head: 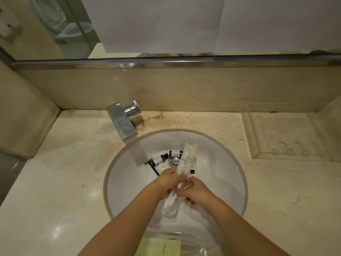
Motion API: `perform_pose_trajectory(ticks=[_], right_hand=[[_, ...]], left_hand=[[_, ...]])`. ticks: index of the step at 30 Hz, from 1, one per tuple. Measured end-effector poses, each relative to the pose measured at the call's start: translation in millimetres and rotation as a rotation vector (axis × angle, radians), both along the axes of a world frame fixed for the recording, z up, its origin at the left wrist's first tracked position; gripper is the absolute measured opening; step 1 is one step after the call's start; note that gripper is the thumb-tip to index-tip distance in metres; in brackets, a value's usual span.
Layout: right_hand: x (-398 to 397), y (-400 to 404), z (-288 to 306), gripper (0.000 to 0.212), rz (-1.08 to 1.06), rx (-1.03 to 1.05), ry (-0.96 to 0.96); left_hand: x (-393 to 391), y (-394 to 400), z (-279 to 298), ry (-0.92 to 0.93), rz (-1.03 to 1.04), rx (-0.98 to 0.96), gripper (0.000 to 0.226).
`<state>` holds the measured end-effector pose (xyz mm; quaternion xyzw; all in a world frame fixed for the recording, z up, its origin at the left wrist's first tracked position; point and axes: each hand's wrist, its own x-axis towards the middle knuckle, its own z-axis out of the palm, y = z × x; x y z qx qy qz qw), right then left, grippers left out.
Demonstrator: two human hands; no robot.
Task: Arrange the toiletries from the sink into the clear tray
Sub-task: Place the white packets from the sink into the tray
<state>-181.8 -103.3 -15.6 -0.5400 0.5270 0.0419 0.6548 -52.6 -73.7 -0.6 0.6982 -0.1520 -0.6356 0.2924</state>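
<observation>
Both hands work together over the round white ceramic sink [217, 183], close enough that their fingertips nearly meet. The left hand [170, 180] curls its fingers round a bundle of long white paper-wrapped toiletry sachets [185, 163]. The right hand [196, 191] has its fingers bent against the same bundle from the opposite side; whether it pinches the sachets or only touches them cannot be determined. The bundle runs diagonally: its upper end projects beyond the hands toward the back of the basin, and its lower end [170, 207] extends below the hands toward the person.

Beyond the hands, on the basin floor, lie two small dark-capped bottles with white labels [160, 159] and [175, 153], either side of the chrome drain plug [175, 161]. A round white soap packet [163, 167] lies just beyond the left hand, with a thin dark-handled item [154, 168] beside it. A small black cap [192, 171] sits just beyond the right hand.

The clear rectangular acrylic tray [256, 154] stands on the beige marble counter [64, 172], well apart from the hands, to the right and further back. The square chrome faucet [122, 122] is mounted beyond the left hand. Nearest the person, below both forearms, a transparent plastic wrapper [184, 235] and a pale yellow-green packet [160, 247] lie in the basin.
</observation>
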Motion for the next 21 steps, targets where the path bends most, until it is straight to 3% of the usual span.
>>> perform_pose_trajectory(ticks=[4, 9, 17, 21], right_hand=[[-5, -1, 20, 0.046, -0.191, -0.006, -0.153], [-4, -3, 48, 0.014, -0.590, 0.092, -0.415], [-1, 30, 97, 0.005, -0.621, -0.088, -0.313], [-8, 50, 107, 0.005, -0.747, -0.128, -0.296]], left_hand=[[20, 14, 20, 0.109, -0.059, -0.097, 0.022], [33, 35, 51, 0.219, -0.236, -0.105, 0.007], [50, 77, 91, 0.162, -0.435, -0.097, 0.016], [70, 106, 104, 0.085, -0.498, -0.085, 0.042]])
